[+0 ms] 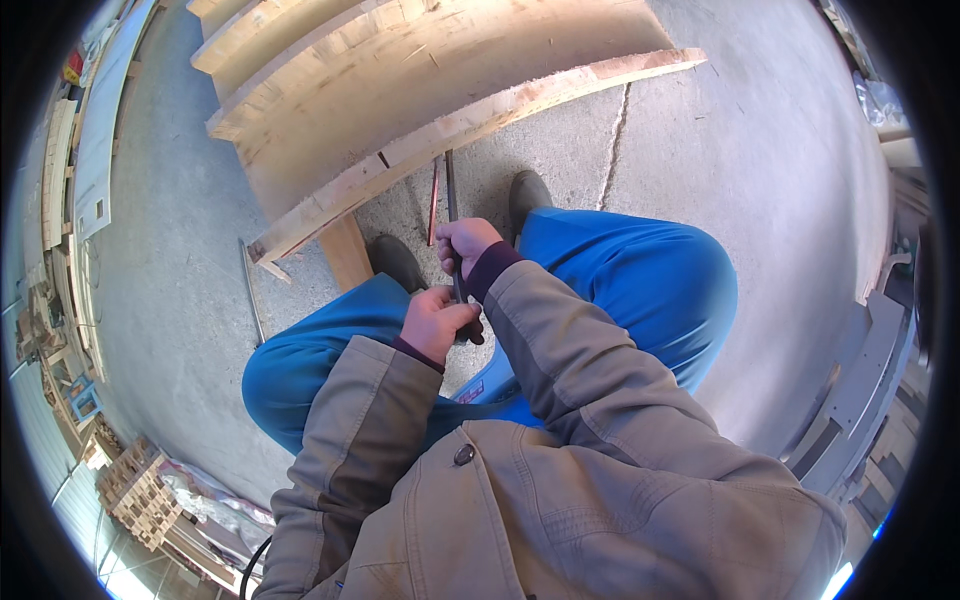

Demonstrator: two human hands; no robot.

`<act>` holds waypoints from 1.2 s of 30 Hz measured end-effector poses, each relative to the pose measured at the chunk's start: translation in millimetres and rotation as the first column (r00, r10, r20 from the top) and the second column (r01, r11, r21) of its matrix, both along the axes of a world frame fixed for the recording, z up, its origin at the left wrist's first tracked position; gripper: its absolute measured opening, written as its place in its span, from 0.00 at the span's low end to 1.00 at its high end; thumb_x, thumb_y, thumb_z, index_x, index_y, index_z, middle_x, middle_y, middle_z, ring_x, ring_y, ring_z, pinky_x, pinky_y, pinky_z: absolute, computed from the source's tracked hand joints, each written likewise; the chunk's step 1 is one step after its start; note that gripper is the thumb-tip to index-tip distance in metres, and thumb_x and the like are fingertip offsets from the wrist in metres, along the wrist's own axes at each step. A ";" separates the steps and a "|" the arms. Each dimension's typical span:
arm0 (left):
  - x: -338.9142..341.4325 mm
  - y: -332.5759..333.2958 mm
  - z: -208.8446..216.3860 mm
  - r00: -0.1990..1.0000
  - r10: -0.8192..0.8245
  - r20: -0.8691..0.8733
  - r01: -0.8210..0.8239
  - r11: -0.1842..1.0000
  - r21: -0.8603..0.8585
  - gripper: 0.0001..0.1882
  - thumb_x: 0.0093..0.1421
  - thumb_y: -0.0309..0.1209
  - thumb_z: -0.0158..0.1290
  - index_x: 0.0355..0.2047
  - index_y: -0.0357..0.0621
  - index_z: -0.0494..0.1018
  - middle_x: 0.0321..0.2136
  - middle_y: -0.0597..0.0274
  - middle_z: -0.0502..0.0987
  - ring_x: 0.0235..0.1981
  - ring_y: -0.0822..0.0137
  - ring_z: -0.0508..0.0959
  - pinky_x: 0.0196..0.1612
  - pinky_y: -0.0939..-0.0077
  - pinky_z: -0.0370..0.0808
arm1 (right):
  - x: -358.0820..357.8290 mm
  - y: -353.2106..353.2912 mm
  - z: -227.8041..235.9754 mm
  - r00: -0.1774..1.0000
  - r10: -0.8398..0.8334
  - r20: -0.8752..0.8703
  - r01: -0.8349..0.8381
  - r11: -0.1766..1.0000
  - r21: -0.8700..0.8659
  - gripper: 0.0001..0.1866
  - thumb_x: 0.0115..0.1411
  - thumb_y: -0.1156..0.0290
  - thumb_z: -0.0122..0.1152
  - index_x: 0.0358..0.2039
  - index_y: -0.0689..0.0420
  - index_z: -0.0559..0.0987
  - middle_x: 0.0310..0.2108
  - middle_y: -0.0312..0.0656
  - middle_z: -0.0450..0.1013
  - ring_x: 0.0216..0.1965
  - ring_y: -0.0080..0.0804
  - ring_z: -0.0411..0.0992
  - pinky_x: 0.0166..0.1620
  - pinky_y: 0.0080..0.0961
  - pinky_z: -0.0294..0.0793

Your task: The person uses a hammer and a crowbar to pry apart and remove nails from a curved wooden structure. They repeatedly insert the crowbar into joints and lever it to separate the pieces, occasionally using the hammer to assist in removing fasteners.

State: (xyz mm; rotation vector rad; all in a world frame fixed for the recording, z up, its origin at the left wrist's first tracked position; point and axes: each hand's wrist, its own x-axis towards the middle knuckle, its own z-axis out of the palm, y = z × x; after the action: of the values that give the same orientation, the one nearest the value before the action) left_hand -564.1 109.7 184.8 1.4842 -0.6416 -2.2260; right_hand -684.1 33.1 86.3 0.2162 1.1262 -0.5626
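Two hands on one tool: I see the left hand [433, 322] fisted round the low end of a dark metal bar [452, 215], and the right hand [463, 243] closed on the shaft just above it. Bar runs up from the hands, and its tip sits at the edge of the wooden pallet [400, 110], approx where the front board [480, 120] meets the block [345, 250] underneath. I can't tell if the tip is wedged in the joint or only touching; too small to read.

Progress, my guess: early. Pallet looks whole w/ boards all seated; no loose planks beside it. A thin reddish stick [434, 200] stands just left of the bar. A thin metal rod [251, 290] lies on the concrete floor [760, 150], well apart. Both shoes are planted near the pallet edge.
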 end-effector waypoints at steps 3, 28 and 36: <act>-1.8 10.9 -11.7 0.995 -0.069 0.067 0.068 0.998 0.020 0.10 0.59 0.24 0.56 0.38 0.29 0.73 0.25 0.52 0.80 0.24 0.63 0.81 0.30 0.71 0.76 | 1.3 6.5 -8.2 0.996 0.045 -0.077 -0.044 0.999 0.016 0.09 0.65 0.70 0.56 0.26 0.55 0.71 0.16 0.32 0.60 0.14 0.25 0.60 0.17 0.24 0.58; -13.0 36.8 -152.1 0.563 -0.572 0.597 0.653 0.750 0.103 0.26 0.47 0.34 0.70 0.42 0.33 0.74 0.40 0.43 0.80 0.45 0.48 0.80 0.49 0.61 0.76 | 8.4 44.6 -101.6 0.917 0.047 -0.396 -0.087 0.993 -0.084 0.12 0.67 0.63 0.58 0.32 0.56 0.70 0.19 0.37 0.64 0.15 0.27 0.61 0.18 0.28 0.61; -13.5 19.5 -129.7 0.692 -0.528 0.493 0.542 0.831 0.128 0.16 0.53 0.28 0.63 0.36 0.28 0.73 0.31 0.43 0.81 0.32 0.54 0.84 0.37 0.63 0.80 | 3.9 31.8 -88.7 0.946 -0.004 -0.324 -0.014 0.998 -0.054 0.17 0.68 0.55 0.56 0.33 0.58 0.72 0.21 0.37 0.68 0.19 0.29 0.67 0.22 0.29 0.67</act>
State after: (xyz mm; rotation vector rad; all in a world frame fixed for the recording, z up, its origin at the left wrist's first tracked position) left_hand -577.6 129.3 55.0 2.1135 -1.4377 -2.1700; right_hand -680.2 64.9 -2.4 0.0731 1.4277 -0.6397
